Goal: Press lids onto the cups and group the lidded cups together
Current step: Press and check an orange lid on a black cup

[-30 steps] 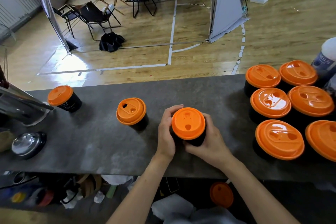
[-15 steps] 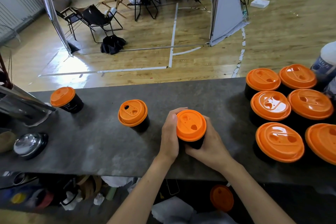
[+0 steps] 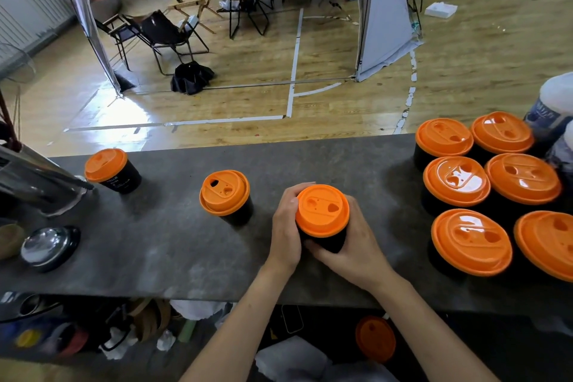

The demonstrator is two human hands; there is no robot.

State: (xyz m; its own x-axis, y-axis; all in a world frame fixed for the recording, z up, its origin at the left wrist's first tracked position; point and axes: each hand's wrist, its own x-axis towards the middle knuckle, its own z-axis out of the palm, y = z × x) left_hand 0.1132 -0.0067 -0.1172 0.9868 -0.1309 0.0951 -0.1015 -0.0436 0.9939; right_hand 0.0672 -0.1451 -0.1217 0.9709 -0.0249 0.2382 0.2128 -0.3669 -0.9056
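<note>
A black cup with an orange lid (image 3: 322,211) stands at the middle of the grey counter (image 3: 173,245). My left hand (image 3: 286,232) wraps its left side and my right hand (image 3: 353,245) wraps its right side and front. A second lidded cup (image 3: 224,197) stands just to the left, its lid sitting slightly askew. A third lidded cup (image 3: 107,166) is far left near the back edge. Several lidded black cups (image 3: 471,242) are grouped at the right end.
A shiny metal container (image 3: 34,183) and a round chrome lid (image 3: 49,246) sit at the left end. White bottles (image 3: 555,108) stand at the far right. A loose orange lid (image 3: 375,338) lies on the shelf below the counter's front edge.
The cup between my hands has turned a little, its lid holes swinging round. Both hands keep their hold on it in the same spot.
</note>
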